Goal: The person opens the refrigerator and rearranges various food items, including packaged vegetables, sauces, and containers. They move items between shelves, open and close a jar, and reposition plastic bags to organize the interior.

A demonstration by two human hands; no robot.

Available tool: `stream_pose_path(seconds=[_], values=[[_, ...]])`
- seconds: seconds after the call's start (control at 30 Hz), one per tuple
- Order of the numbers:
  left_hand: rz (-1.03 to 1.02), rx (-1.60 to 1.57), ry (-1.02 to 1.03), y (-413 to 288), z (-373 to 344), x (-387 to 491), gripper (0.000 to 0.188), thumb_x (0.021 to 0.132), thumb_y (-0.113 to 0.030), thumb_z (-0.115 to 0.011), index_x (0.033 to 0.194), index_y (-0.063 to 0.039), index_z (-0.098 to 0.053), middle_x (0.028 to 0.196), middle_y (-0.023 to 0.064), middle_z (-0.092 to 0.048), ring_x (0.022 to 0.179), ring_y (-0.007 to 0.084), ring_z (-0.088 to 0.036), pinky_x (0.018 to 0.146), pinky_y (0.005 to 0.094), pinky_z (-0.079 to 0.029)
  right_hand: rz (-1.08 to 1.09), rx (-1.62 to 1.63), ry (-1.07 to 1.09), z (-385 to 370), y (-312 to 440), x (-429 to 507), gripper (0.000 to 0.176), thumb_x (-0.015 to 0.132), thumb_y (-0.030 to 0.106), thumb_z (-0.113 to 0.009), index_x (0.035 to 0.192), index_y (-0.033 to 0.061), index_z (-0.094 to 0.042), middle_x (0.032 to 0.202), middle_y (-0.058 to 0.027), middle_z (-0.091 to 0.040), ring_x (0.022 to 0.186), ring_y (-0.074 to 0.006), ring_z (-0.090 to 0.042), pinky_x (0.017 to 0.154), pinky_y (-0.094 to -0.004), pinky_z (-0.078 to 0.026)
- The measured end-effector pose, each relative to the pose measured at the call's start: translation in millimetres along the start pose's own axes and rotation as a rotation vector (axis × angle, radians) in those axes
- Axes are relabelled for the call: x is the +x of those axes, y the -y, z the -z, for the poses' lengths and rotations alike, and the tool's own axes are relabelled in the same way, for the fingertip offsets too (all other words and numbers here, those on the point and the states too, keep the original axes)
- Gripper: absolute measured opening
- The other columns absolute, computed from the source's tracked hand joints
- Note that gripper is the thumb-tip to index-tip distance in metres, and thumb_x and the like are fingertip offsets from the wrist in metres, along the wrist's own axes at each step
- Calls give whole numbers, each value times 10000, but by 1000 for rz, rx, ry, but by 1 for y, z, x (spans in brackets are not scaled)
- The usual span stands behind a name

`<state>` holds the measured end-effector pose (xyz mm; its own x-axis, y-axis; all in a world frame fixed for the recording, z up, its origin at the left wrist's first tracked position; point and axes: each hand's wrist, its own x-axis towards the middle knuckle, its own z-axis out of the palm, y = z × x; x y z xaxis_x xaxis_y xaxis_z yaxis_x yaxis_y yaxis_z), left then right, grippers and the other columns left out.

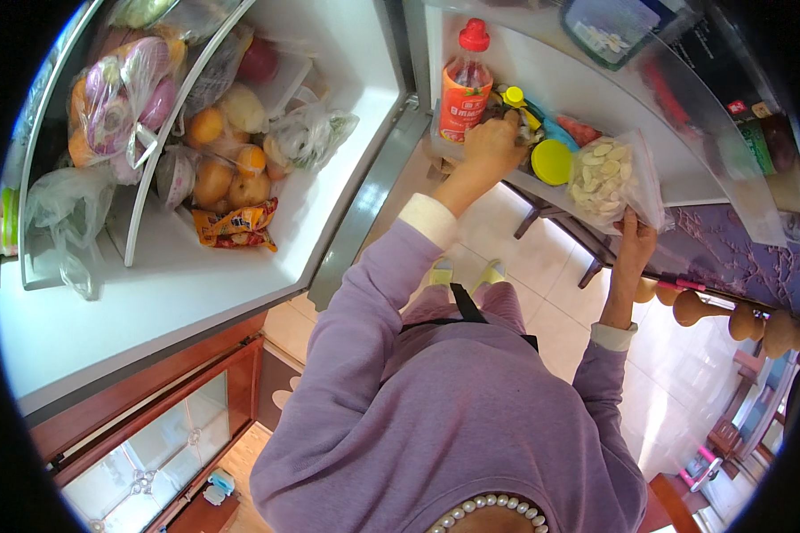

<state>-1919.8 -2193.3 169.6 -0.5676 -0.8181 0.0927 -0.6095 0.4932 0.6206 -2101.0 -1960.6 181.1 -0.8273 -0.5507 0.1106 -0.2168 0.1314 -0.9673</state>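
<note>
My left hand [492, 148] reaches into the refrigerator's door shelf, just beside a red-capped plastic bottle [467, 96] with an orange-red label. Its fingers touch small packets and containers there; whether they grip one is hidden. A bottle with a yellow cap [514, 96] stands past the fingertips. Right of that hand is a jar's yellow-green lid [552, 162]. At the shelf's right end, my right hand [635, 236] pinches the lower edge of a clear zip bag [603, 174] of pale, flat seeds that look like pumpkin seeds. A red packet [579, 130] lies behind the bag.
Left, the open refrigerator compartment [293, 266] holds bagged onions [130, 100], potatoes [223, 183] and an orange snack packet [237, 225]. A clear upper door shelf [707, 133] overhangs on the right. Several gourds [700, 310] line a dark table edge [727, 256]. Tiled floor [540, 266] shows below.
</note>
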Motion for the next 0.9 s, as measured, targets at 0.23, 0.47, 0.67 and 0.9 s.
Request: stream_pose_path(seconds=[0.23, 0.47, 0.67, 0.9], values=[[-16, -51, -101, -7, -5, 0, 264, 696, -170, -707, 947, -88, -713, 812, 199, -701, 794, 381, -686, 721, 492, -539, 13, 75, -31, -5, -1, 1, 285, 964, 216, -659, 1108, -30, -655, 933, -51, -640, 811, -112, -588, 692, -260, -519], [11, -256, -123, -4, 7, 2, 270, 612, -203, -764, 827, -55, -693, 795, 208, -684, 745, 386, -668, 706, 450, -533, 11, 16, 0, -1, 0, -1, 286, 953, 210, -673, 1104, -32, -653, 929, -54, -643, 811, -117, -594, 711, -270, -527], [60, -971, 19, -1, 29, 0, 174, 738, -89, -740, 761, -68, -569, 708, -40, -576, 634, 71, -533, 561, 229, -410, 10, 23, -25, 0, -5, 1, 293, 954, 198, -665, 1113, -47, -645, 962, -71, -659, 828, -124, -607, 725, -274, -532], [121, -1758, 236, 16, 51, -13, 114, 818, -34, -643, 851, -91, -550, 812, 0, -605, 718, 88, -562, 633, 246, -443, 5, 41, -8, -3, 3, 0, 365, 958, 218, -662, 1196, -53, -609, 1053, -88, -656, 887, -136, -610, 743, -277, -528]])
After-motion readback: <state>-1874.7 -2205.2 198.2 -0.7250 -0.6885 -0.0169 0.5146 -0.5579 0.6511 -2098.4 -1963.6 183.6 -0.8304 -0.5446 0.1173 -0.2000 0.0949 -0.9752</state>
